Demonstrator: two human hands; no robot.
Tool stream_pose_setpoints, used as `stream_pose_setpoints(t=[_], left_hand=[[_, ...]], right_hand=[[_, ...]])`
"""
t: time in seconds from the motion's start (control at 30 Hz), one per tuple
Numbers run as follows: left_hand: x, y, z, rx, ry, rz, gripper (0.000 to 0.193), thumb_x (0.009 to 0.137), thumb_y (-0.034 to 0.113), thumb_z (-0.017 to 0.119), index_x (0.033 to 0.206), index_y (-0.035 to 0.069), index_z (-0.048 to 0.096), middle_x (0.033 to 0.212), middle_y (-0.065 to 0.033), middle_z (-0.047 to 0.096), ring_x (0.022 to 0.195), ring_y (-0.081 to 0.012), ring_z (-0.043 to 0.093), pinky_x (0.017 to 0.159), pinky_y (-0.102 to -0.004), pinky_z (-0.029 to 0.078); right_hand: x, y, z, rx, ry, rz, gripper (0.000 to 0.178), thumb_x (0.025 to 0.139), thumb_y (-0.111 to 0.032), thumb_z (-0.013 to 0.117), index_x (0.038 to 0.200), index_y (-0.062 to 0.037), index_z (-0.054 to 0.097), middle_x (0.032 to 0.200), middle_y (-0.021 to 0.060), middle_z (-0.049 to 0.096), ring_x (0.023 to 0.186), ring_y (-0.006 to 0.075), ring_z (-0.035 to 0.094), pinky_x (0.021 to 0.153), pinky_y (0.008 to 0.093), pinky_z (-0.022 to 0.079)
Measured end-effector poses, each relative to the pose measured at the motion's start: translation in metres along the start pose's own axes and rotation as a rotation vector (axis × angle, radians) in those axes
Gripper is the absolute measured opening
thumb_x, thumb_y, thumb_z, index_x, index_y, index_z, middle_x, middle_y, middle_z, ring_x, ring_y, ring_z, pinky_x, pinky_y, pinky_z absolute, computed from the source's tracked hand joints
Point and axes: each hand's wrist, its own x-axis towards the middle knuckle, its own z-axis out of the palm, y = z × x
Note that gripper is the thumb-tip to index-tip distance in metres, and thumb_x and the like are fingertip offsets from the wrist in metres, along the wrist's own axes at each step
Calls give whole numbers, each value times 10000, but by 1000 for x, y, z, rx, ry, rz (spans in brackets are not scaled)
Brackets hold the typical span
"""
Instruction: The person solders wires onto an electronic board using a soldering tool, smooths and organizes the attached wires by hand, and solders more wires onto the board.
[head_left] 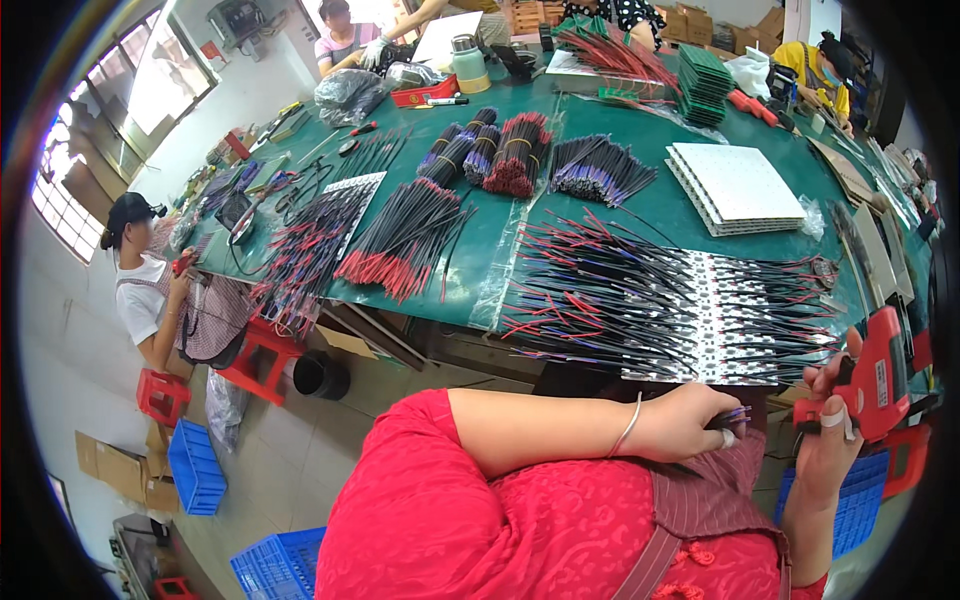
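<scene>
My left hand (690, 420) is closed round a few thin wires (738, 413) whose blue-purple tips stick out by the thumb. Facing it at the right, my right hand (832, 430) grips a red wire stripper (880, 375), its head pointing up and its lower end towards the left hand. White tape wraps a finger on each hand. Just beyond both hands, at the near table edge, lies a white panel of small boards (710, 320). Rows of black wires (580, 290) with red and blue ends fan out from both of its sides.
The green table (470, 290) carries loose red-tipped black wires (405, 235), tied wire bundles (518, 155), a white board stack (735, 185) and green boards (705, 85). A seated person (140, 280) works at left; others sit across. Blue crates (195, 465) and red stools (262, 360) stand below.
</scene>
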Motion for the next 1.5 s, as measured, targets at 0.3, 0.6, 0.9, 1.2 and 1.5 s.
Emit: stream_pose_setpoints(t=[0.3,0.6,0.9,1.2,1.5], left_hand=[[0,-19,2,-92,-40,44,209,958,106,589,1113,-30,625,997,-161,687,939,-252,648,892,-359,497],[2,-21,6,-74,-10,37,265,957,165,629,1087,-66,621,833,-200,660,733,-247,610,711,-384,492],[2,-33,10,-99,-9,73,217,899,97,617,1054,-53,622,873,-195,631,821,-300,617,773,-404,486],[0,-24,11,-247,-141,23,205,934,76,568,1074,-73,587,823,-169,630,774,-225,625,732,-380,514],[2,-34,16,-36,21,179,214,842,47,638,1029,-55,629,892,-169,615,829,-291,619,750,-408,496]], right_hand=[[-33,25,28,48,21,377,636,929,-321,709,1424,-7,462,969,11,527,810,108,572,668,231,458],[-42,36,22,-165,-139,346,466,938,-87,677,1366,17,525,996,34,600,870,95,556,780,249,465],[-50,40,19,-166,-30,258,446,939,-38,641,1366,7,519,1043,48,610,905,110,573,818,265,474],[-54,47,12,-201,-86,290,403,942,-34,666,1327,-11,551,1232,71,620,1029,125,586,898,285,482],[-53,48,14,-157,-92,261,424,952,-49,666,1352,-14,531,1239,70,614,1000,112,583,891,280,487]])
